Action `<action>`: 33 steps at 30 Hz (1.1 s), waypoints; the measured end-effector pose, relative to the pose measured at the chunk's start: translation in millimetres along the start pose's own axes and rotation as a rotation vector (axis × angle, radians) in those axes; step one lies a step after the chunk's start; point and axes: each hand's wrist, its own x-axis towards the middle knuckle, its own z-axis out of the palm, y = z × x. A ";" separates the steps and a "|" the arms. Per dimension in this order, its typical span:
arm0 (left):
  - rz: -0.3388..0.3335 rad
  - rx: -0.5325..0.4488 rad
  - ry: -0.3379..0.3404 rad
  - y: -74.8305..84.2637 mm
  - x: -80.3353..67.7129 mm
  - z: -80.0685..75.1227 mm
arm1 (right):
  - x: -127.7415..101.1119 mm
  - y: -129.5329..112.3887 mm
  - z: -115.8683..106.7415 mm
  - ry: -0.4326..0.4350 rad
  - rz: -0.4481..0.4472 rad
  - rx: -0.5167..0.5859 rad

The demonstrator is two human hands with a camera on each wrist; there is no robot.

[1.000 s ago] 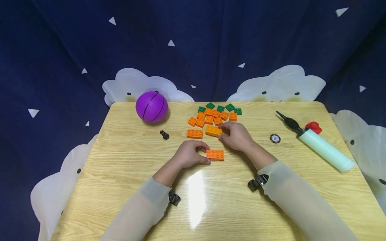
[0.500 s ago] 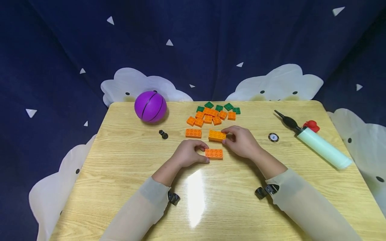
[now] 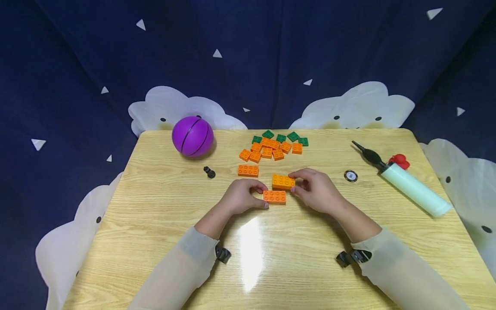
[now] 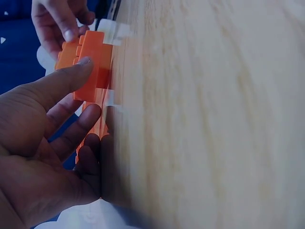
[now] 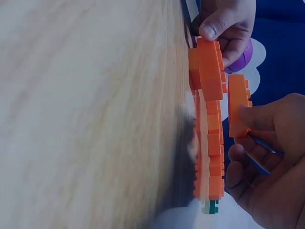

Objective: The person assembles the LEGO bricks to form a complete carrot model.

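Bricks, orange, two long ones in play near the middle of the tabletop. My left hand pinches the end of the lower brick, thumb and curled fingers on its left end, keeping it flat on the wood. My right hand grips the second long brick by its right end, fingers curled round it. The right wrist view shows this brick lifted clear of the tabletop, standing just beside the lower one but not seated on it; a gap shows between the two.

Progress, as I judge it: nothing joined yet. The held brick sits just behind the lower one in the head view, offset a little to the right, so lining up and pressing down are left.

A third long orange brick lies loose toward the far edge, and beyond it a heap of small orange bricks with green bricks at the far edge, all untouched.

Elsewhere: purple ball at the far left corner, small black piece near it, round token and pale hand pump toward the right edge.
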 end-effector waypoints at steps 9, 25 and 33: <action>-0.001 -0.009 0.002 -1.2 0.0 0.7 | -12.4 0.1 -1.8 -0.011 -0.017 0.040; 0.009 -0.006 -0.003 0.0 -0.2 -1.4 | -24.0 0.3 -1.0 -0.030 -0.105 0.036; 0.012 0.008 -0.002 -0.6 0.4 -0.2 | -23.5 -1.5 -0.7 -0.071 -0.115 0.012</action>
